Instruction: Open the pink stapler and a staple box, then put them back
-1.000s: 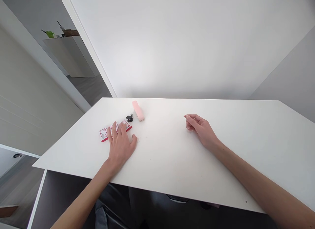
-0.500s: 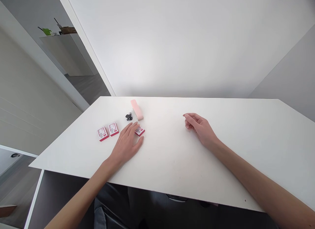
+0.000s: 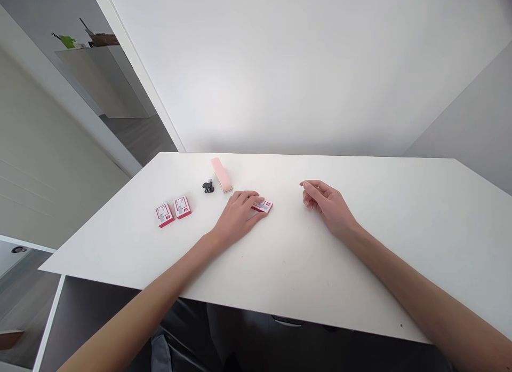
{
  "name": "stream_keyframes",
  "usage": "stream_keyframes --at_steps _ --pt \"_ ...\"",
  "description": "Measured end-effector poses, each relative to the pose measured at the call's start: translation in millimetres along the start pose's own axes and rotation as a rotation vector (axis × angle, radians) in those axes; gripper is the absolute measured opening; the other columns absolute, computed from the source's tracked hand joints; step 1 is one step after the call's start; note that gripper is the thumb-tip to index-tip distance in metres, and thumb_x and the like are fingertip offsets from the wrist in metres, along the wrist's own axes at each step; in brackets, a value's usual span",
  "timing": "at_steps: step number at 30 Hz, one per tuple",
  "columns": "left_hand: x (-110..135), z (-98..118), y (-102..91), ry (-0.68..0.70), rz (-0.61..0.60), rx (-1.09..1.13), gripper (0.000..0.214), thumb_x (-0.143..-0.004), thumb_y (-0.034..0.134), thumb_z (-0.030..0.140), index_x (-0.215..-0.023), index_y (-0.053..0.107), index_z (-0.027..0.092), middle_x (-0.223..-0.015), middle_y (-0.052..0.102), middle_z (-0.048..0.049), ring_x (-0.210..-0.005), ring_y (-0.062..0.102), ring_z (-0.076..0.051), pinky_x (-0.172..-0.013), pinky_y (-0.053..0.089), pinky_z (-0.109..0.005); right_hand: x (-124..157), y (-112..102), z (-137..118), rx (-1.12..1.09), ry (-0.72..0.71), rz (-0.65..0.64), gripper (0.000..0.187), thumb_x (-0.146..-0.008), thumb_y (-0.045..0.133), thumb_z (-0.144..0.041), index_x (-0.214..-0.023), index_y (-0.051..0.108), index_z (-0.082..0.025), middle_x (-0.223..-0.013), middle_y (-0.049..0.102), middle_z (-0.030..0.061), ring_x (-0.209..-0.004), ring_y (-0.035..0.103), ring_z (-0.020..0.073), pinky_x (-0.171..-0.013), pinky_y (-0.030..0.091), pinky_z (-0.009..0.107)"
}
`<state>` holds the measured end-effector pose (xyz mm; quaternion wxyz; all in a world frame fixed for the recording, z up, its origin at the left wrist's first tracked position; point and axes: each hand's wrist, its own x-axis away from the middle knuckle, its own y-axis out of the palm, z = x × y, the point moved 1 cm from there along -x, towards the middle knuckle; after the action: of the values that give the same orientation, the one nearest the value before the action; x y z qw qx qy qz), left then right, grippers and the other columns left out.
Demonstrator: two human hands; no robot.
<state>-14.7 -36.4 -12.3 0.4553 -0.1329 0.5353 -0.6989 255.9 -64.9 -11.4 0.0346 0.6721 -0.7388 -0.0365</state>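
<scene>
- The left arm reaches from the lower left edge of the view, forward and to the right across the near edge of the table (image 3: 360,265), with the forearm almost straight.
- The left hand (image 3: 239,214) lies palm down and low over the surface. Its fingers (image 3: 248,197) are stretched out flat rather than curled.
- The fingertips rest on top of the small red-and-white box (image 3: 264,205). They press on it from above and do not clamp it, and the thumb is tucked along the near side of the hand.
- That box lies flat near the middle of the table, between the two hands. Its right end shows past the fingertips.
- The right arm comes in from the lower right corner, with the forearm laid diagonally over the table.
- The right hand (image 3: 327,205) rests on its outer edge, well apart from the box. Its fingers (image 3: 314,187) are loosely bent towards the left, it holds nothing, and the thumb lies near the forefinger.
- The two hands are apart, with bare tabletop between them.
- Two boxes of the same kind lie side by side to the left: the outer box (image 3: 164,214) and the inner box (image 3: 183,206). They are just beside each other and clear of either hand.
- Behind them, a black binder clip (image 3: 208,186) sits just beside a pink stapler (image 3: 221,174), which lies at a slant towards the far edge.
</scene>
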Motion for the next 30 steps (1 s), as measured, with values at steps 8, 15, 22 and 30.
stream_keyframes --at_steps 8,15,22,30 --pt "-47.9 8.3 22.0 0.02 -0.019 0.186 0.037 -0.1 0.065 0.047 -0.128 0.062 0.024 -0.126 0.068 -0.0086 -0.117 0.062 -0.028 -0.099 0.053 -0.046 -4.4 -2.2 1.7 0.083 0.008 0.054 0.043 -0.085 0.078 -0.066 -0.103 0.077 -0.027 -0.093 0.067 0.0023 -0.071 0.055 0.0146 -0.073 0.051 0.033" --pt "-44.9 8.0 18.1 -0.044 0.102 0.363 0.041 -0.096 0.072 0.043 -0.13 0.057 0.025 -0.127 0.07 -0.0068 -0.116 0.069 -0.025 -0.096 0.056 -0.04 1.0 5.3 -5.3 0.241 0.003 0.031 0.046 -0.089 0.071 -0.07 -0.104 0.075 -0.027 -0.114 0.074 0.007 -0.074 0.061 0.0163 -0.078 0.052 0.036" --pt "-41.7 8.5 17.8 -0.059 0.13 0.474 0.047 -0.093 0.077 0.04 -0.132 0.055 0.026 -0.126 0.072 -0.0065 -0.116 0.07 -0.023 -0.097 0.056 -0.037 4.6 10.4 -7.3 0.241 -0.022 -0.026 0.044 -0.09 0.072 -0.068 -0.107 0.074 -0.027 -0.123 0.075 0.0084 -0.075 0.063 0.0169 -0.072 0.05 0.036" --pt "-39.1 11.4 15.9 -0.049 0.151 0.486 0.046 -0.093 0.078 0.039 -0.129 0.054 0.025 -0.122 0.072 -0.0059 -0.111 0.071 -0.022 -0.093 0.057 -0.036 6.8 10.3 -8.2 0.245 -0.051 -0.042 0.045 -0.091 0.071 -0.068 -0.108 0.073 -0.027 -0.122 0.076 0.0097 -0.073 0.063 0.0175 -0.069 0.05 0.035"
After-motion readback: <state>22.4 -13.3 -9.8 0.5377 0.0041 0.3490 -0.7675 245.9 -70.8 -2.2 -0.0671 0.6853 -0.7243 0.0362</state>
